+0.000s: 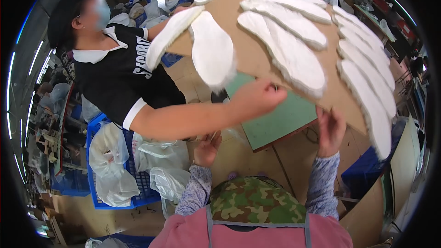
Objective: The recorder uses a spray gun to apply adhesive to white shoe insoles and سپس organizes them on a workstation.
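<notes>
Above the camouflage cap (pixel 257 200), the right hand (pixel 330 131) grip closes on the tilted insole board (pixel 257 55)'s lower edge; the left hand (pixel 207 149), open, sits farther off, lower left.

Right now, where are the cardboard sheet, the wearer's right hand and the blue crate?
cardboard sheet (pixel 250 50), head view: bare brown area between the white insoles.
right hand (pixel 330 131), head view: back of the hand, at the sheet's lower edge.
blue crate (pixel 138 188), head view: blue mesh between the plastic bags.
</notes>
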{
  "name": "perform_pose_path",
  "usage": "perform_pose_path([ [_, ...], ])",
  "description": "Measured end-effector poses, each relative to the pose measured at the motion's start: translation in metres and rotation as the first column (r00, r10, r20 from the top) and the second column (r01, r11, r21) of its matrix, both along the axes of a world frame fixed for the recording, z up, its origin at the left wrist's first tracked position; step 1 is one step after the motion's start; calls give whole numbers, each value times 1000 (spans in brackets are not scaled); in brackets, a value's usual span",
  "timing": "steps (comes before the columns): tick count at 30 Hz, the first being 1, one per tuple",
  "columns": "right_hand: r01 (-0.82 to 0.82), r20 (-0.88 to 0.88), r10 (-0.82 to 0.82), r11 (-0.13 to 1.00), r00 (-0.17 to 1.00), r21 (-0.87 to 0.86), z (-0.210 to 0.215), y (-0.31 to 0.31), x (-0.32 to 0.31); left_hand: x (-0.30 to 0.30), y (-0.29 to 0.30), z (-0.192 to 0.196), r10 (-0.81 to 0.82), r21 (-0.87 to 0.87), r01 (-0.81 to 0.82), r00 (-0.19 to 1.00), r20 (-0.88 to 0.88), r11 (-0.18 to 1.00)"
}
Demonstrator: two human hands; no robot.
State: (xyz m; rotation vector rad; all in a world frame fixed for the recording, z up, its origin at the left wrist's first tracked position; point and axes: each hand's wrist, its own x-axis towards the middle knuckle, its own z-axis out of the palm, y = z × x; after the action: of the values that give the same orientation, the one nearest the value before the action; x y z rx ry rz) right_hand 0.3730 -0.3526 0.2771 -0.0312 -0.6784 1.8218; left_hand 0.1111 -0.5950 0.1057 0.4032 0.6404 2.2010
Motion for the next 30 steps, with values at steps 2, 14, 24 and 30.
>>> perform_pose_path([
  [2, -51, 11, 50, 996, 999, 69, 44, 22, -28, 9, -15, -13, 44, -53, -46, 999, -23, 998],
  [14, -452, 231, 389, 770, 892, 451, 150, 75, -170, 68, -110, -61, 536, -191, -501, 796, 280, 844],
  [24, -801, 822, 498, 592, 277, -89, -71, -57, -197, 0, -143, -61, 625, -548, -530, 780, -16, 647],
  [30, -672, 800, 539, 698, 264, -248, -88, -70, -184, -85, -83, -37, 103, -596, -254, 956, -275, 762],
])
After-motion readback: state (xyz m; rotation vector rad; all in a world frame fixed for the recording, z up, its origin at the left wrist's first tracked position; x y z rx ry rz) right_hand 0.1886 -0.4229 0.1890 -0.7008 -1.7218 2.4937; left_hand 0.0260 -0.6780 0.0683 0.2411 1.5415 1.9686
